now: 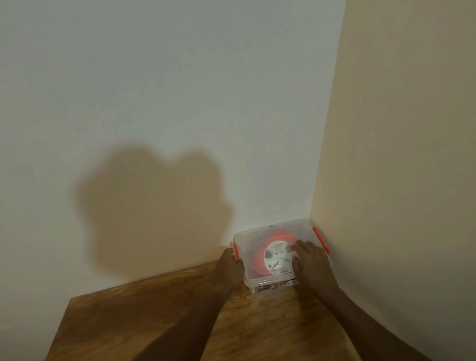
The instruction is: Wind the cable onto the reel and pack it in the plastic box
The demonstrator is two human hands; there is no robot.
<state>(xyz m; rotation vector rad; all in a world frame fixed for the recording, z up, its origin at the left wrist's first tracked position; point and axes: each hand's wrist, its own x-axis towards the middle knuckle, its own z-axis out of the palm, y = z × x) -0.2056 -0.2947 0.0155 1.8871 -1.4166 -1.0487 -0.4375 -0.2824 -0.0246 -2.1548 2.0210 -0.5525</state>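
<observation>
Packing looks basically done here: reel [275, 256] sits inside the box [282, 253], lid [250, 235] on top, so winding is over as far as I can judge. What's left is probably just snapping the orange latches [320, 239] shut, and I can't tell if they're already locked.

Box sits at about 4 o'clock in view, shoved into the far right corner of the table [161, 325], touching or nearly touching both walls. It's clear plastic, so you see the reel through the lid: pale hub, orange-red cable [258, 257] wound round it.

Right hand [310, 261] lies flat on the lid, fingers fairly straight, pressing down. Left hand [229, 265] is at the box's 9 o'clock side by the latch; too blurry to say if it's gripping or just touching.
</observation>
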